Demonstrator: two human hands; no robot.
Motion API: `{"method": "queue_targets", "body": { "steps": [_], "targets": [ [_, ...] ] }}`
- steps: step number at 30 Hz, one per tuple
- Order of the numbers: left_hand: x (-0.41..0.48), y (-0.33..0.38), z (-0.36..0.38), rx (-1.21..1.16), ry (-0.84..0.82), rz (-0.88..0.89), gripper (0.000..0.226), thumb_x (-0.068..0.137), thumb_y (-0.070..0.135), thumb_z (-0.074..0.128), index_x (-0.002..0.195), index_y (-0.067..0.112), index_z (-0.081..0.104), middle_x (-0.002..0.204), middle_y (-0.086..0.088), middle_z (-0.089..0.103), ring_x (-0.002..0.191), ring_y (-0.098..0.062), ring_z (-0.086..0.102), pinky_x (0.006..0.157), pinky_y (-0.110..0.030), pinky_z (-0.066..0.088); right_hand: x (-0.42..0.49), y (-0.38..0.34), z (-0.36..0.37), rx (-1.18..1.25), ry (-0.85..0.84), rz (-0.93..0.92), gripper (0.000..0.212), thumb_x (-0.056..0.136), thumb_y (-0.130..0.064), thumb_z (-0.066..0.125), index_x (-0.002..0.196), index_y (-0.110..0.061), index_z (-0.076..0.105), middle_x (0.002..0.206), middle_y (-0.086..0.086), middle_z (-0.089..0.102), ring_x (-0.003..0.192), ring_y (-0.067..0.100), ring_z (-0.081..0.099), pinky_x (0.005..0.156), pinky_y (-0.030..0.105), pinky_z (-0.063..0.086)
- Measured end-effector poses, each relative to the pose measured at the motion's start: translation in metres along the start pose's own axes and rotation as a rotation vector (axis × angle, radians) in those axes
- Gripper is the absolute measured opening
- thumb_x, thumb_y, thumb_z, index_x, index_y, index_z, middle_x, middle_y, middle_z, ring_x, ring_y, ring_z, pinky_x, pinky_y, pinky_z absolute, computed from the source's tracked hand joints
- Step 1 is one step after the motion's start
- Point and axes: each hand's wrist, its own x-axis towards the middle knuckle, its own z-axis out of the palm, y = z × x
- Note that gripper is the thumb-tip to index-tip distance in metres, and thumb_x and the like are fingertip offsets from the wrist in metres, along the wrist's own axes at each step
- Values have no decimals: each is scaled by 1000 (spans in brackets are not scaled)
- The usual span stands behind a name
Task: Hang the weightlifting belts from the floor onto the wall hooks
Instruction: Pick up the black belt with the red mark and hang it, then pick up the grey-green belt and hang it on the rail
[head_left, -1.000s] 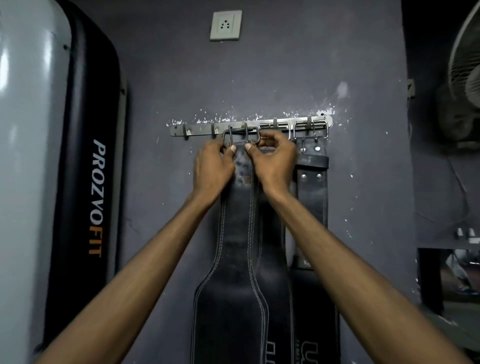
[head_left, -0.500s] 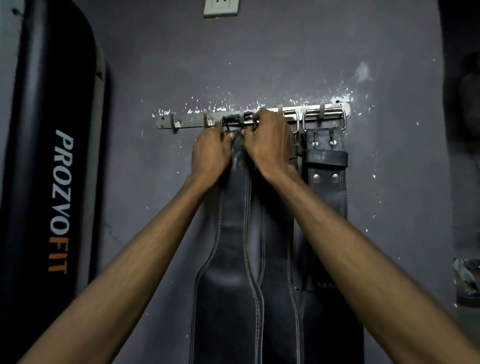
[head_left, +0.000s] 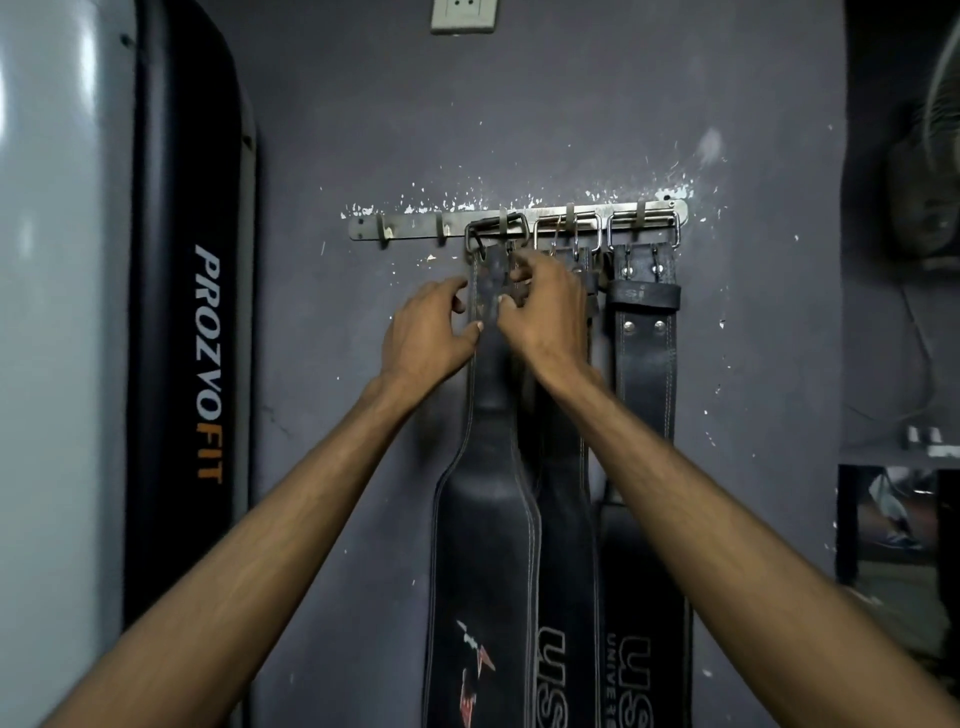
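A steel hook rail (head_left: 415, 228) is fixed to the grey wall. Three black leather belts hang from it side by side. The left belt (head_left: 483, 545) has a lightning logo, and its buckle (head_left: 496, 234) sits over a hook. The middle belt (head_left: 563, 519) and the right belt (head_left: 644, 364) hang from their own buckles. My right hand (head_left: 545, 312) pinches the left belt's strap just below the buckle. My left hand (head_left: 426, 338) is beside the strap with fingers apart, the thumb touching its edge.
Two free hooks (head_left: 384, 236) stand at the rail's left end. A tall black pad lettered PROZVOFIT (head_left: 208, 364) leans at the left beside a pale panel (head_left: 52, 364). A wall socket (head_left: 462, 15) is above. A fan (head_left: 935, 156) and a dark shelf (head_left: 893, 457) are at the right.
Both hands have dropped from the rail to the strap below. The left belt's buckle now hangs on its hook by itself. My left hand has let go.
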Motion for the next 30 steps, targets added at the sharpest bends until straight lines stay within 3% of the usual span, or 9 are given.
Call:
{"method": "queue_targets", "body": {
  "steps": [2,7,15,18,24,28,30],
  "targets": [
    [-22,3,-14,-26,-36,-8,54,85,37,69,135,21,56,112,4,69,90,-21,65,84,-37,53,-19,-11,-8,-24,-17,16,37,83,-8,73,119,-14,68,102,-5,70,91,11,65,84,29,58],
    [-89,12,-50,-81,-140,-24,54,87,37,69,137,23,54,114,6,66,77,-11,57,81,-37,56,-74,-40,-32,-41,-90,51,39,85,-11,73,123,-14,66,112,-1,70,95,12,67,82,19,46],
    [-217,11,-88,-84,-304,-159,54,88,35,68,139,27,51,119,9,63,69,-7,64,79,-36,58,-196,-44,-51,29,-288,237,33,88,-12,72,119,-20,65,113,-5,68,86,9,68,84,30,60],
    [-279,9,-87,-49,-384,-261,54,89,31,69,140,26,51,119,10,62,67,-6,64,79,-30,55,-253,-29,-56,61,-364,355,33,86,-11,73,117,-22,67,112,-6,69,76,6,67,80,33,63],
    [-438,8,-76,-12,-555,-497,53,87,26,71,137,24,54,116,8,65,69,-10,66,76,-32,56,-408,18,-61,116,-574,509,27,82,-12,71,105,-24,69,99,-6,71,74,15,69,72,42,62],
    [-565,8,-64,-22,-675,-701,48,83,21,70,130,25,59,108,8,66,68,-14,64,77,-31,55,-544,46,-69,102,-710,639,24,82,-11,62,102,-20,71,95,-2,75,84,16,70,73,28,57],
    [-633,8,-59,-15,-757,-809,48,82,15,70,129,20,60,106,3,68,69,-15,62,76,-25,51,-618,53,-77,101,-824,721,23,83,-10,63,102,-21,70,96,-3,75,86,16,71,75,30,57]
  ]
}}
